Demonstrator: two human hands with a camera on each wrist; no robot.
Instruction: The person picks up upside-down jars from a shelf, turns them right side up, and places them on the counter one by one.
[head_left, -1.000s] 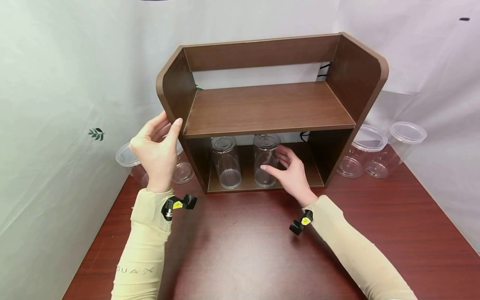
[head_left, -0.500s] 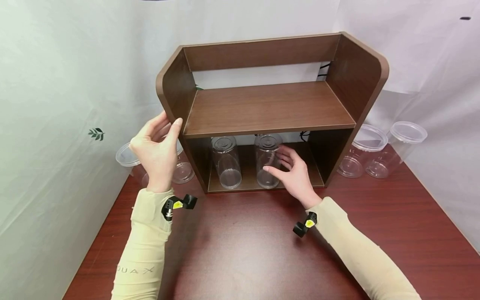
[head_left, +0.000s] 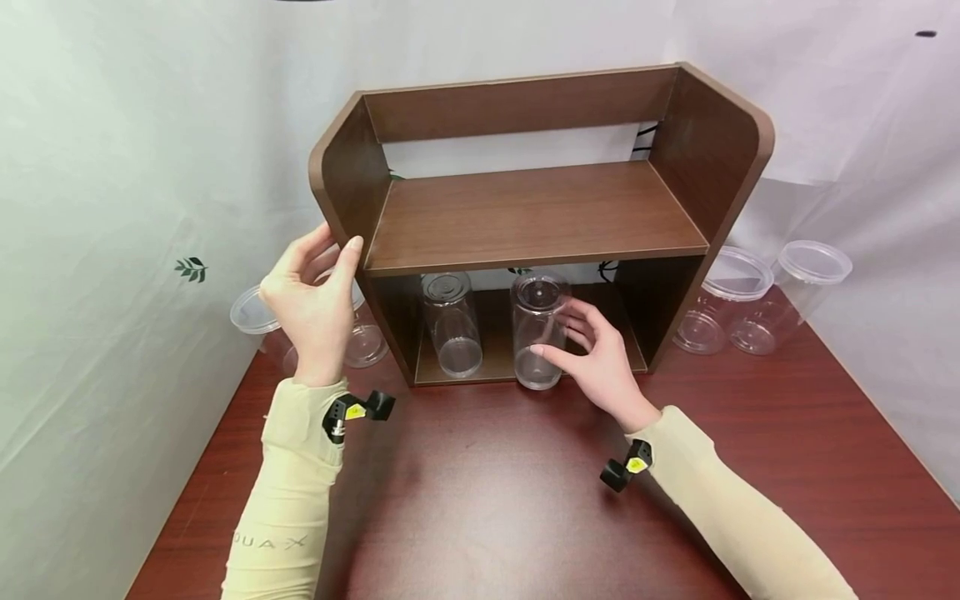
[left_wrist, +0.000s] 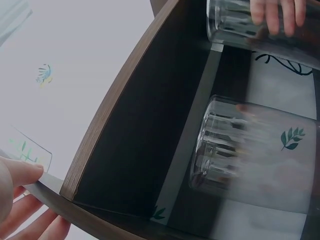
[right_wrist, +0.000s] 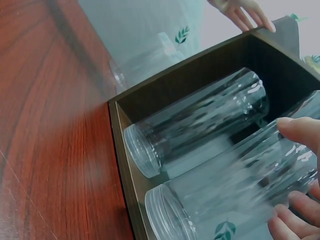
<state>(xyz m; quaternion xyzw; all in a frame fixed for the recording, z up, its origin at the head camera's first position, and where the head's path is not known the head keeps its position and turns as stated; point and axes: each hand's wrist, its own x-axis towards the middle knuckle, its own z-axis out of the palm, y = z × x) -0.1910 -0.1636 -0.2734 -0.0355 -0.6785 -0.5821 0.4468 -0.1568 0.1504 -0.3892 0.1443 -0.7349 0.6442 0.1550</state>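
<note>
My right hand grips a clear plastic jar around its side, thumb in front and fingers behind. The jar stands bottom-up, its lid end low at the front edge of the lower compartment. A second clear jar, also bottom-up, is to its left in the same compartment. My left hand pinches the front edge of the left side panel of a brown wooden shelf. In the left wrist view, thumb and fingers lie on either side of that panel.
Lidded clear jars stand on the red-brown table beyond the shelf's right side, among them a wide jar and a slimmer jar. More jars sit behind my left hand. White curtains hang behind.
My right hand has drawn the gripped jar forward and slightly right, to the compartment's front edge. My left hand and the other jar have stayed put.
</note>
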